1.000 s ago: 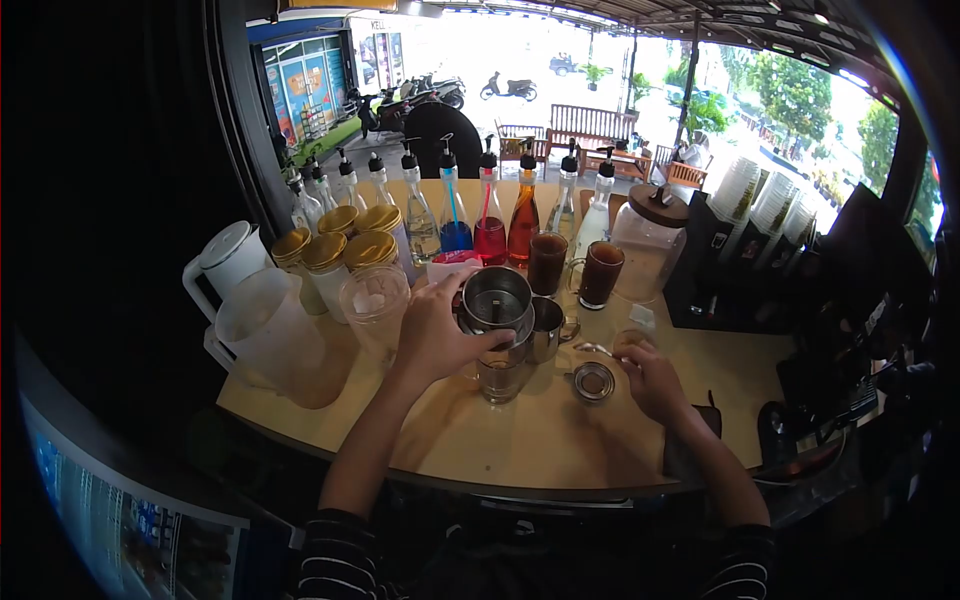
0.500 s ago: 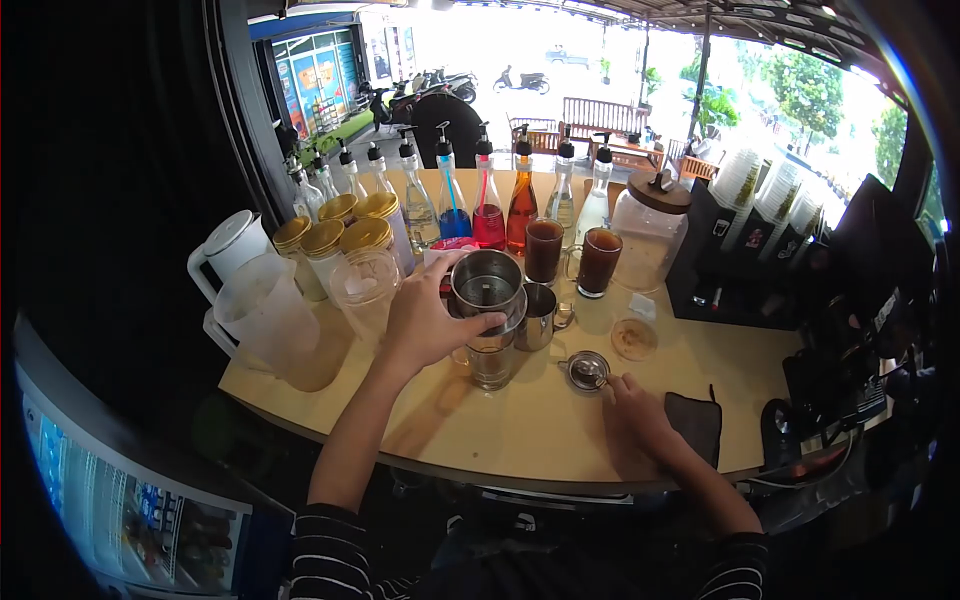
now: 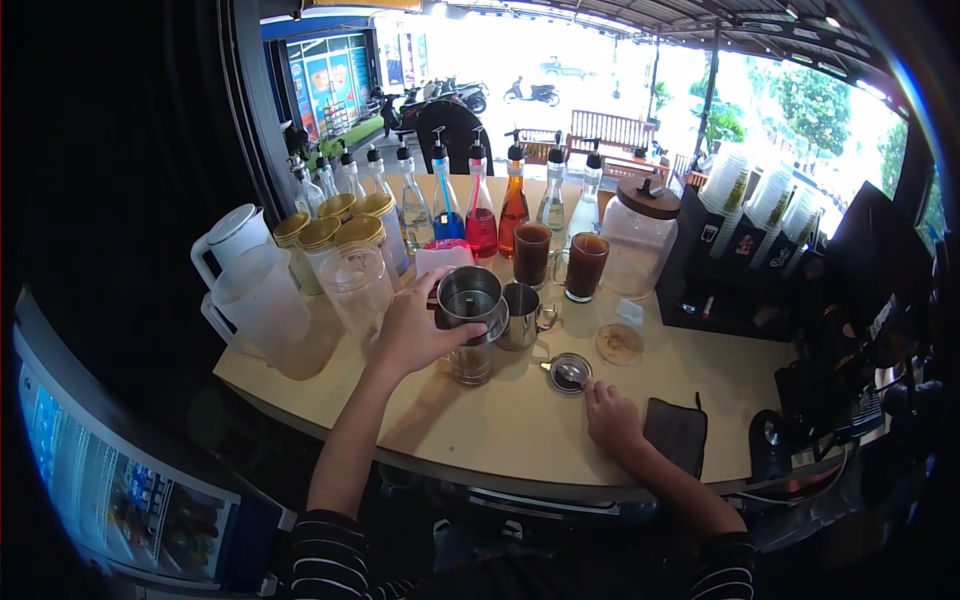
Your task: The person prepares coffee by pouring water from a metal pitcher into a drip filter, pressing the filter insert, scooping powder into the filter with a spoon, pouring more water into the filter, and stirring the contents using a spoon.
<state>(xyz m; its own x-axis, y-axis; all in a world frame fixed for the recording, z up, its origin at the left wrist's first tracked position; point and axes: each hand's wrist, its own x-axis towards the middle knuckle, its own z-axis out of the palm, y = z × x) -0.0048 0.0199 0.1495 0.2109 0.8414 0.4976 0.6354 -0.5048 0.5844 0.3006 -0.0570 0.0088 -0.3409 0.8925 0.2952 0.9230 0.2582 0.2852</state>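
My left hand (image 3: 412, 335) is wrapped around a metal drip coffee filter (image 3: 472, 297), thumb at the front and fingers on the far side. The filter sits over a clear glass (image 3: 472, 367), mostly hidden beneath it. My right hand (image 3: 613, 418) is closed on the handle of a small metal spoon (image 3: 573, 374). The spoon's bowl is over a small round metal dish (image 3: 556, 384) with side tabs, lying on the counter. Just right of the filter stands a steel pitcher (image 3: 522, 320). Two glass mugs of brown drink, one left (image 3: 531, 258) and one right (image 3: 586, 270), stand behind it.
Pump bottles (image 3: 481, 225) line the counter's far edge. Gold-lidded jars (image 3: 320, 240) and plastic pitchers (image 3: 255, 305) stand left. A large lidded jar (image 3: 640, 235), a round brown-stained lid (image 3: 620, 343), a dark cloth (image 3: 677, 435) and a black cup holder (image 3: 725, 275) are right.
The view has shifted slightly, so the counter items appear a little farther left. The spoon's bowl shows more brightly over the dish. Both hands keep their holds.
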